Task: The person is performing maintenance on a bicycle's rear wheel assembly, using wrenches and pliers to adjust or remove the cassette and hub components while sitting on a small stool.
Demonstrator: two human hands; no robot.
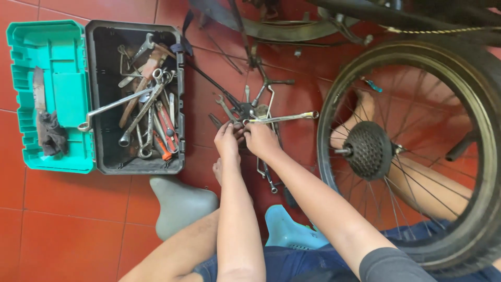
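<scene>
My left hand (227, 139) and my right hand (259, 138) meet over a pile of wrenches (245, 107) on the red tiled floor. The right hand grips a long silver ring wrench (284, 118) that points right. The left hand's fingers pinch something small and dark at the wrench's near end; what it is cannot be told. A cross-shaped socket wrench (266, 83) lies just beyond the hands.
An open black toolbox (99, 94) full of wrenches and pliers sits at the left, with its teal lid (52, 89) flipped open. A bicycle rear wheel (407, 151) with a cassette (368, 150) stands at the right. A grey saddle (180, 203) lies by my knee.
</scene>
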